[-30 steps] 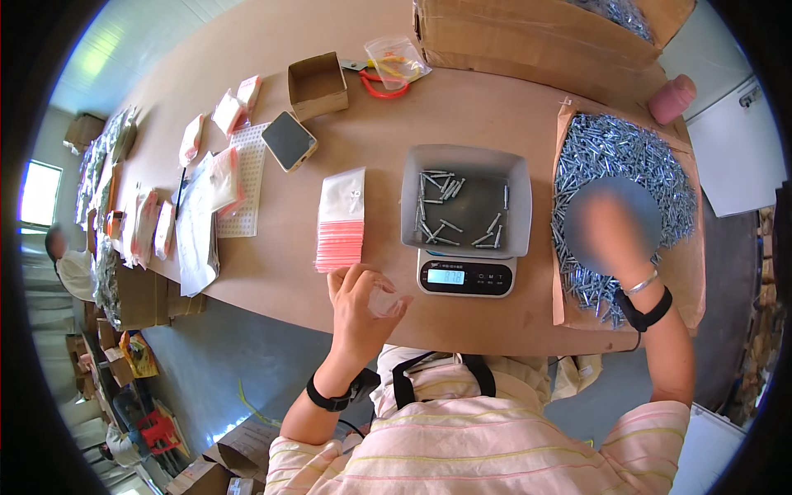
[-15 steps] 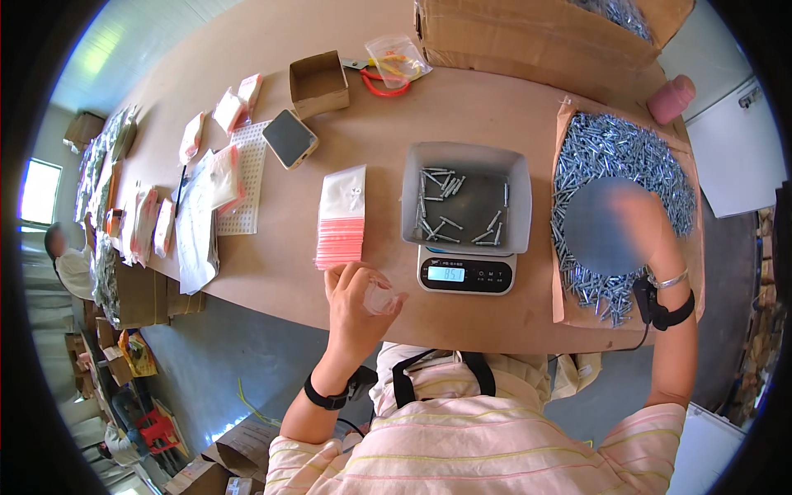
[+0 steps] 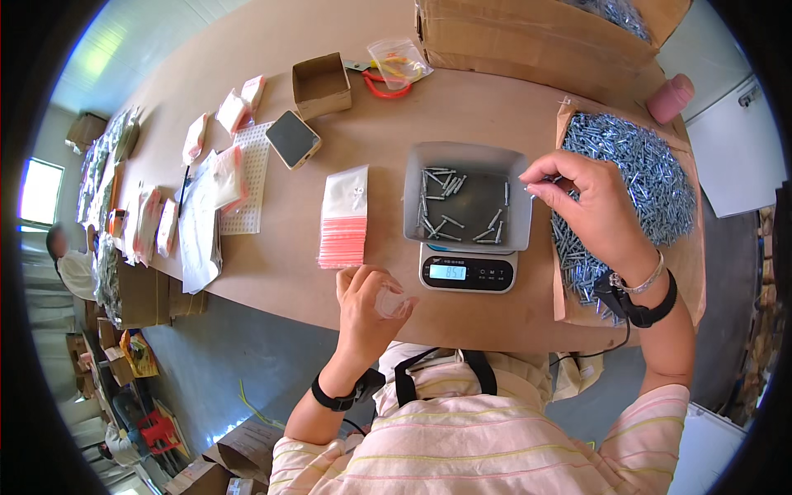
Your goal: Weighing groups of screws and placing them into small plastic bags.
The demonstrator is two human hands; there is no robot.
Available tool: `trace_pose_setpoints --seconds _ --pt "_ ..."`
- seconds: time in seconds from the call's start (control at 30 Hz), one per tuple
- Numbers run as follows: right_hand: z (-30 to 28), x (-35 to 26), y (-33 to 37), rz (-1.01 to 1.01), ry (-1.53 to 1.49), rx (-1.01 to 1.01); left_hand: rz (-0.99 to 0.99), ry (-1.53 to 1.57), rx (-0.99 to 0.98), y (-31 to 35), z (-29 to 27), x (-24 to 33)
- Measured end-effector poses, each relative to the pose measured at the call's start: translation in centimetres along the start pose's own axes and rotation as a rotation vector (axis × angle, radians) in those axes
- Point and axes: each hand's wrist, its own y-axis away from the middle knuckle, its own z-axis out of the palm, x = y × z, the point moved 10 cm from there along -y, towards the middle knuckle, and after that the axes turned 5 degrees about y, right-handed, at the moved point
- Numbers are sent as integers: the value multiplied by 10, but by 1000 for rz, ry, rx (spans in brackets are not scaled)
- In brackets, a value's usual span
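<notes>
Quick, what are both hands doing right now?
Left hand: closed on a clear plastic bag.
Right hand: curled beside the gray tray; can't tell if it's holding anything.

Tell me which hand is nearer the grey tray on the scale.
Right: the right hand is beside the right rim of the tray; the left hand is farther off, beyond its near left corner.

Both forearms extend forward from the lower edge, the left forearm (image 3: 316,422) slanting inward to the wrist (image 3: 339,378) and the right forearm (image 3: 670,345) leaning leftward. The left hand (image 3: 369,309) is half curled, its thumb set opposite the bent fingers. The right hand (image 3: 592,198), farther forward, points leftward, thumb and index finger brought together near their tips.
</notes>
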Motion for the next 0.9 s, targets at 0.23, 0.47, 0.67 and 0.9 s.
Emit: trace_pose_setpoints --seconds 0.23,0.47,0.67,0.9 --pt "-51 41 24 -10 888 142 2 -5 34 -4 -3 -5" --pt "82 92 17 302 -250 -150 -89 149 76 -20 6 -22" --pt "89 97 15 236 -340 -48 -73 172 161 -26 -1 -18" --pt "45 -56 13 -19 -197 178 -123 195 201 -29 5 -26"
